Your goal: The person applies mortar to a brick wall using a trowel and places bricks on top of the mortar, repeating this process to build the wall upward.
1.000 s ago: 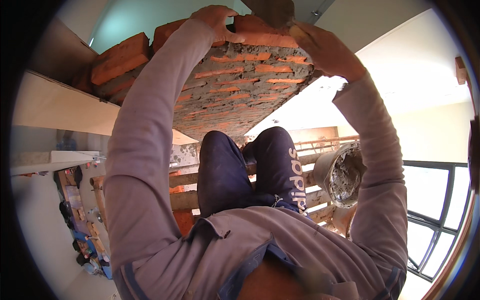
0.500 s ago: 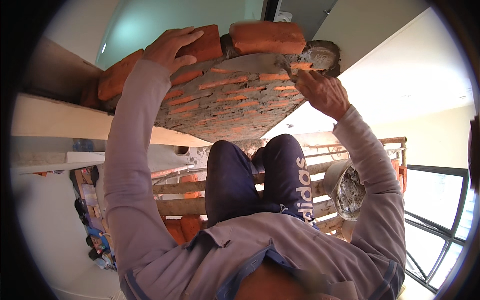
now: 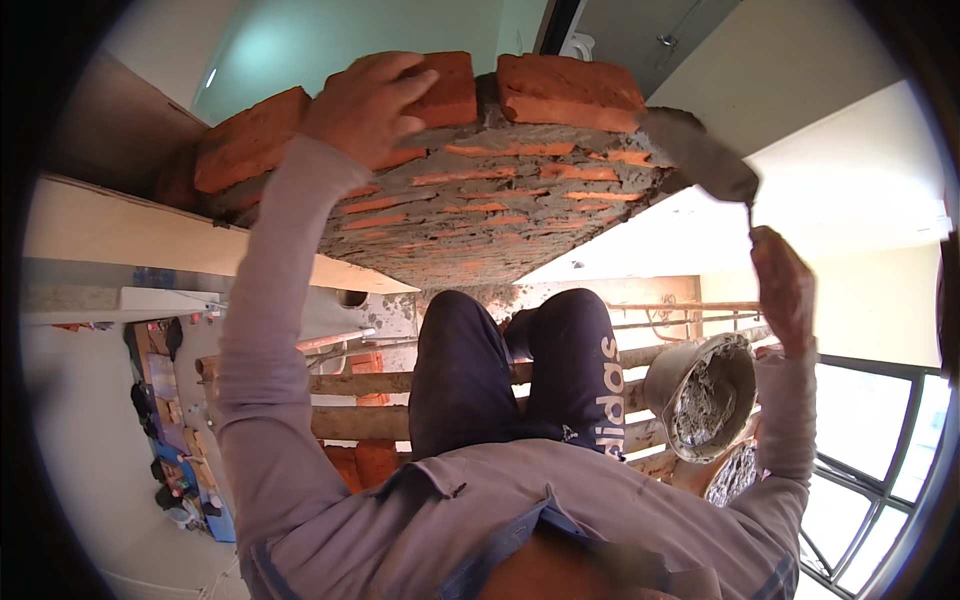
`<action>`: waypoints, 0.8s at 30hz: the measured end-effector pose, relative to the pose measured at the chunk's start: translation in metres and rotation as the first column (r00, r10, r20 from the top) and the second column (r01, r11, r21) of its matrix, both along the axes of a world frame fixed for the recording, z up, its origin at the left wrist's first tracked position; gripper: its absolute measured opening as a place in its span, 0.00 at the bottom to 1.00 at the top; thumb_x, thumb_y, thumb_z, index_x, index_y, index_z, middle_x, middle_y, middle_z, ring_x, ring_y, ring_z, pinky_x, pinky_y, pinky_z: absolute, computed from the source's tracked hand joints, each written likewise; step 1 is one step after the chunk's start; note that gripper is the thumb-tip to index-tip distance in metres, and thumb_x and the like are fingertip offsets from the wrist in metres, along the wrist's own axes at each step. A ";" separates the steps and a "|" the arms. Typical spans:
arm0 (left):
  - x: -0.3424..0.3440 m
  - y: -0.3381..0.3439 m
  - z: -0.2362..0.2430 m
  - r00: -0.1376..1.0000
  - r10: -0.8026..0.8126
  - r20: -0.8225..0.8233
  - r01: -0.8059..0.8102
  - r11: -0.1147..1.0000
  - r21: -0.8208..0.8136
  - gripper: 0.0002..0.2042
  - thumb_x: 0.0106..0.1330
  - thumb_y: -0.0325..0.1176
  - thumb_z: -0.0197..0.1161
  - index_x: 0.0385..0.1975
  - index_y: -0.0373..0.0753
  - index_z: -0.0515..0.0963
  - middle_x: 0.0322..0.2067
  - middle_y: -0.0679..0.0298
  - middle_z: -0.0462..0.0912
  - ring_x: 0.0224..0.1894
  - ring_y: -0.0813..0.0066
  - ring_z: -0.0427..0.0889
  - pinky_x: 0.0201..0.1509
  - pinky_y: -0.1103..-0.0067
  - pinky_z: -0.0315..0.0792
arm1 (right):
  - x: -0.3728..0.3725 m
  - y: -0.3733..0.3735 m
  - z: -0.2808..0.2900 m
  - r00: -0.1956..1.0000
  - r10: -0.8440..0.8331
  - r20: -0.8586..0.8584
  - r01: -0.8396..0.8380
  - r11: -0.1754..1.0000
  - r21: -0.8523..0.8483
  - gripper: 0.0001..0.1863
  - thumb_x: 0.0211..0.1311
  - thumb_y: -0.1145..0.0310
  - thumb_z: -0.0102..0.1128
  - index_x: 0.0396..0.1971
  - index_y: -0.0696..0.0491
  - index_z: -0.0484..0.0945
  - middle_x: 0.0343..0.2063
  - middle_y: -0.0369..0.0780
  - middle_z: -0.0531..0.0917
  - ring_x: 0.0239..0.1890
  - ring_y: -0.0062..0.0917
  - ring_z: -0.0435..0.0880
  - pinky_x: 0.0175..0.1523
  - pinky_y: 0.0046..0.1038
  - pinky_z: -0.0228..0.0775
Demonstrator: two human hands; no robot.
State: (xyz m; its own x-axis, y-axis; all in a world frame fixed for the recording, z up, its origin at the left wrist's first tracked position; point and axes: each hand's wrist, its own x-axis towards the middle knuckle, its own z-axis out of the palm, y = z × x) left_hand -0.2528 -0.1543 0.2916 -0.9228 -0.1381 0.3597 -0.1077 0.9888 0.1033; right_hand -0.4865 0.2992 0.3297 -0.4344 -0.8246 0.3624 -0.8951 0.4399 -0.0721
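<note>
- Left hand (image 3: 365,105): laid flat on a rough red clay brick (image 3: 445,88) in the top course of a brick wall (image 3: 480,200). The fingers (image 3: 410,85) are spread and curled loosely over the brick's upper face, pressing on it rather than closed around it.
- Right hand (image 3: 785,285): fingers closed tight around the handle of a steel trowel (image 3: 700,160). The handle itself is hidden inside the fist.
- Trowel: a flat, pointed metal blade, grey and smeared with mortar. Its tip touches the right end of the wall's top course, just below a second red clay brick (image 3: 570,90).
- The two top bricks sit side by side with a grey mortar joint between them; both are coarse, chipped at the edges and matt orange-red.
- Wall face: rows of orange brick edges showing through thick, gritty grey mortar, unevenly spread and lumpy.
- A round, dented metal bucket (image 3: 700,395), crusted inside with wet grey mortar, stands just beside the person's right knee, below the right hand.
- The person wears a soft mauve long-sleeved shirt (image 3: 480,520) and dark navy trousers (image 3: 510,380).
- Rough round wooden scaffold poles (image 3: 360,382) lie horizontally beneath the legs.
</note>
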 end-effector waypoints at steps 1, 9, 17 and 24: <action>-0.004 0.012 0.003 0.999 -0.014 -0.032 0.011 0.997 -0.082 0.31 0.57 0.49 0.65 0.62 0.49 0.70 0.60 0.58 0.70 0.63 0.58 0.67 0.68 0.64 0.61 | 0.003 -0.016 0.021 0.995 0.035 -0.097 -0.042 0.997 -0.071 0.11 0.66 0.68 0.57 0.45 0.55 0.78 0.33 0.44 0.84 0.32 0.34 0.86 0.33 0.34 0.77; -0.039 0.075 -0.036 0.969 0.149 -0.199 -0.174 0.978 -0.114 0.33 0.56 0.53 0.67 0.63 0.53 0.67 0.58 0.61 0.70 0.60 0.59 0.67 0.67 0.53 0.58 | -0.051 -0.283 0.100 0.789 0.376 -0.486 0.103 0.699 0.708 0.15 0.59 0.55 0.59 0.39 0.49 0.80 0.35 0.39 0.84 0.38 0.34 0.83 0.43 0.37 0.76; -0.040 0.080 -0.033 0.972 0.105 -0.210 -0.122 0.990 -0.072 0.33 0.55 0.55 0.66 0.62 0.56 0.68 0.54 0.58 0.71 0.59 0.56 0.66 0.68 0.51 0.55 | 0.045 -0.377 0.112 0.954 0.217 -0.208 0.139 0.294 0.945 0.17 0.55 0.56 0.63 0.37 0.54 0.81 0.27 0.43 0.83 0.34 0.35 0.83 0.37 0.37 0.74; -0.039 0.070 -0.034 0.987 0.117 -0.108 -0.120 0.992 -0.026 0.32 0.60 0.57 0.61 0.63 0.54 0.67 0.62 0.57 0.67 0.66 0.54 0.62 0.69 0.48 0.49 | 0.048 -0.299 0.191 0.940 0.314 -0.133 -0.126 0.683 0.720 0.16 0.58 0.61 0.59 0.33 0.60 0.80 0.24 0.44 0.81 0.29 0.30 0.78 0.35 0.31 0.69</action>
